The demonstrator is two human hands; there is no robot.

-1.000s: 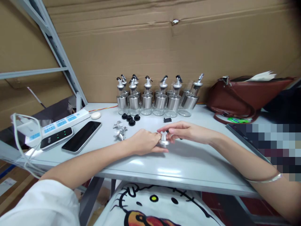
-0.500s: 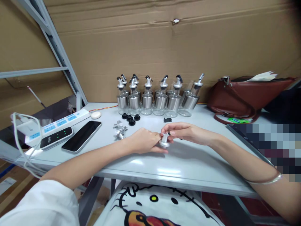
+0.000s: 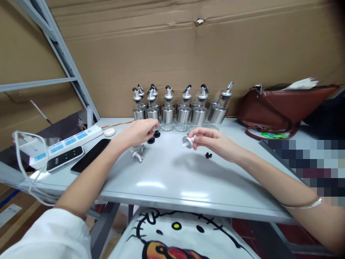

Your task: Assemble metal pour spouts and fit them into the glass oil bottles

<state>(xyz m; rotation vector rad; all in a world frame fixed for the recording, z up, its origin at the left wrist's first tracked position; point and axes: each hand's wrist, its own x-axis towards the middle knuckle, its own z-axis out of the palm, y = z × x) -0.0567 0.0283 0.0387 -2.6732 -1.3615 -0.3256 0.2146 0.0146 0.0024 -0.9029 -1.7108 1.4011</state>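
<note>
**Grey table (image 3: 167,176) against a cardboard wall (image 3: 151,50): one pourer top (image 3: 188,142) in hand, six bottles (image 3: 167,116) in the front row**

In the head view, the six glass-and-steel bottles stand along the table's far edge, with more partly hidden behind them; eight fitted pourers (image 3: 168,93) show in all. The right hand (image 3: 212,140) pinches the one silver pourer top between thumb and fingers, above the table's middle, tilted with its stem to the left. The left hand (image 3: 136,131) bends its fingers down beside black stoppers (image 3: 151,140), two of them plainly visible; whether it grips anything, I cannot tell. Loose silver pourers (image 3: 138,156) overlap just nearer, too bunched to count. One small cluster of black pieces (image 3: 208,155) lies below the right hand. At far left are one power strip (image 3: 88,134), one phone (image 3: 91,154) and one round white case (image 3: 109,132); at far right, one brown handbag (image 3: 280,109).
</note>
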